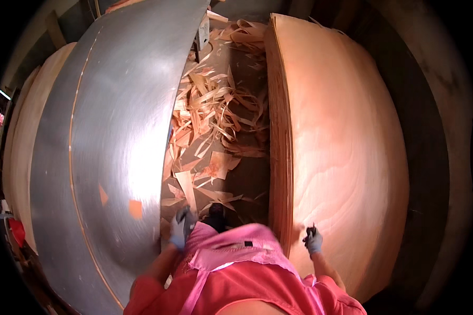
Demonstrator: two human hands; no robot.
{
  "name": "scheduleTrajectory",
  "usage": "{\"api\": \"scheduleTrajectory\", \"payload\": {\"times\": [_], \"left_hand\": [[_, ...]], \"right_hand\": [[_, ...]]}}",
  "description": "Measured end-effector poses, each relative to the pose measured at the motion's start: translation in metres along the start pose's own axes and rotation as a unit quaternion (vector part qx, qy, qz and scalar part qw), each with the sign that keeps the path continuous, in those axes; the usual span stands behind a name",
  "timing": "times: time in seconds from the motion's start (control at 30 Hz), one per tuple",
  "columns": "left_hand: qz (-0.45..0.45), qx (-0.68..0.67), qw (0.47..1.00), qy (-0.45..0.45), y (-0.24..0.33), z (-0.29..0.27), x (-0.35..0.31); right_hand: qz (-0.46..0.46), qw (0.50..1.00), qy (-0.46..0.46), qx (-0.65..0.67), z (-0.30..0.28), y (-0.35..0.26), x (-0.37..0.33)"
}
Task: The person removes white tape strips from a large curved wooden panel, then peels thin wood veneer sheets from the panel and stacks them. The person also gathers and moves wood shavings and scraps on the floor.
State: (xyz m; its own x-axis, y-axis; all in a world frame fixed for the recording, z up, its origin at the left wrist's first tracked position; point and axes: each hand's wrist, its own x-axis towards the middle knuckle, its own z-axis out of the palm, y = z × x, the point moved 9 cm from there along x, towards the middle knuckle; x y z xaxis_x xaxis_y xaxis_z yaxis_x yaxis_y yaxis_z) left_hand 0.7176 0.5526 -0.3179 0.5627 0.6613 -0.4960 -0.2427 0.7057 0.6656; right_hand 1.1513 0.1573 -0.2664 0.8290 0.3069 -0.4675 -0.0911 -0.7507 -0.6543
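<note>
A broad grey metal-topped table (131, 79) fills the left of the frame, a brown line running down its length. Across the right stands the stack of thin wood sheets (347, 131), pale orange, its top face smooth with soft wavy grain toward the lower part, its left side layered and darker. Between them, upper centre, curled wood scraps (210, 105) litter the floor. The step in hand looks like tending the stack's top sheet near its left edge; the next move seems to call for a sure hold along that edge without splitting it. At lower right, the gloved right hand (313, 241) is over the sheet with fingers bunched, perhaps around something small and dark, though I cannot tell. The left hand (181, 228), lower centre-left, is blurred, its grip unreadable. Two small orange pieces (135, 209) lie on the metal.
</note>
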Motion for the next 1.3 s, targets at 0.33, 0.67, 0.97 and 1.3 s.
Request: {"api": "scheduleTrajectory", "payload": {"times": [0.33,0.67,0.97,1.3], "left_hand": [[0.008,0.204,0.973,-0.104,0.174,0.264,0.261],[-0.050,0.244,0.967,0.051,0.237,0.193,0.395],[0.214,0.567,0.795,0.017,0.451,0.311,0.544],[0.281,0.774,0.555,0.120,0.658,0.362,0.792]], "right_hand": [[-0.015,0.997,-0.078,-0.018,0.088,-0.141,0.107],[-0.223,0.957,-0.115,-0.146,0.168,-0.417,0.378],[-0.242,0.960,-0.125,-0.064,0.203,-0.660,0.527],[-0.070,0.987,-0.088,-0.111,0.223,-0.624,0.593]]}}
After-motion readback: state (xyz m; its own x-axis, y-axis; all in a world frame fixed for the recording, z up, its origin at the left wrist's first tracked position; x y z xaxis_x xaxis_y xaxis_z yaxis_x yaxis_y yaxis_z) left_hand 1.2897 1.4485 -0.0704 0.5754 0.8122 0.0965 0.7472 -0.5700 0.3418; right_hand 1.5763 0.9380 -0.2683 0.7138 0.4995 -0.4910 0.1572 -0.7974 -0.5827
